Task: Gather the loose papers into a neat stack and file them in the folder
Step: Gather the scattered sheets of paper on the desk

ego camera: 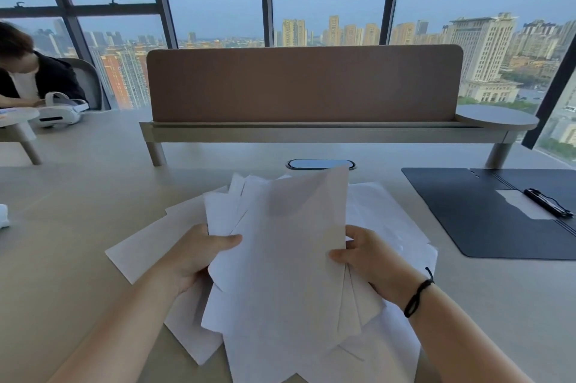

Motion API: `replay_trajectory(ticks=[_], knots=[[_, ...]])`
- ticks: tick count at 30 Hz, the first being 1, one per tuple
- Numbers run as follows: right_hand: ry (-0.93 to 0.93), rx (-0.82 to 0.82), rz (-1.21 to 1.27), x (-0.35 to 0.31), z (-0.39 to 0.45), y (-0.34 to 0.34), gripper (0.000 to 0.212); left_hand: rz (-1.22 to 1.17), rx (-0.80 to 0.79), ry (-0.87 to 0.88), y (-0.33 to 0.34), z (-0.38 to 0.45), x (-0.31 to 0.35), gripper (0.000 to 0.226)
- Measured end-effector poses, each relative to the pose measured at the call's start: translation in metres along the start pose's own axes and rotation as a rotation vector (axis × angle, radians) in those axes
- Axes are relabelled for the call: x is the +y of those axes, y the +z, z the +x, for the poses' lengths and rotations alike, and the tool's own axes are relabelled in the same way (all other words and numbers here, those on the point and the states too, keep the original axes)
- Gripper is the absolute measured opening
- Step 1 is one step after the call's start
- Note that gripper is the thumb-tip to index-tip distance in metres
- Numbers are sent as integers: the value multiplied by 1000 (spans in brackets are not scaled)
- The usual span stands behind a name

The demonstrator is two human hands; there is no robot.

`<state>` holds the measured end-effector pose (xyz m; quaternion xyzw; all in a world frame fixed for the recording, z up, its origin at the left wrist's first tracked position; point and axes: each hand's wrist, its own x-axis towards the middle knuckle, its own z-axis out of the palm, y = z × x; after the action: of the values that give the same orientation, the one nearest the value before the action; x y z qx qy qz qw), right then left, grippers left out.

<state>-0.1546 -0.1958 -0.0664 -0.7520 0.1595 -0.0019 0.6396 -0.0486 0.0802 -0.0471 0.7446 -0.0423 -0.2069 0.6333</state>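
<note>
So far only part of the gathering is done — a fanned, uneven bundle of papers is pinched by the fingers of the left hand and right hand above the desk's near edge. More loose sheets lie beneath, still to be gathered and squared, and the folder — open, at the desk's right edge — is unfilled.

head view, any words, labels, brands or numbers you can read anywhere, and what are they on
None can be read.
Papers held in the left hand and right hand: the faces in view look blank.
Open folder with its clip: no label legible.
White headset on the far table: no brand can be made out.
Buildings outside the window: any signs are too small and blurred.
</note>
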Motion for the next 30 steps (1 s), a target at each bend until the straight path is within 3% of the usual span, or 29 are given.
replay_trajectory(ticks=[3, 6, 7, 10, 12, 18, 20, 23, 30], knots=[[-41, 104, 3, -1, 3, 0, 39, 58, 22, 52, 2, -3, 0, 17], [-119, 421, -171, -5, 7, -15, 78, -8, 40, 116, -2, -9, 4, 19], [-115, 444, -149, -5, 6, -20, 93, -51, 51, 134, -4, -12, 7, 19], [-75, 267, 118, -2, 3, -27, 132, -142, 102, 185, -11, -18, 10, 17], [-87, 188, 212, -2, 1, -21, 137, -180, 139, 205, -13, -19, 9, 16], [-126, 446, 189, -11, -5, -20, 95, -270, 162, 194, -19, -22, -2, 13], [-81, 405, 211, -5, -5, -26, 80, -296, 163, 167, -21, -20, -6, 14], [-102, 319, 199, 0, -2, -31, 31, -307, 184, 135, -24, -13, -11, 17], [-193, 438, -77, 3, 7, -27, 42, -238, 209, 122, -20, -3, -17, 16]])
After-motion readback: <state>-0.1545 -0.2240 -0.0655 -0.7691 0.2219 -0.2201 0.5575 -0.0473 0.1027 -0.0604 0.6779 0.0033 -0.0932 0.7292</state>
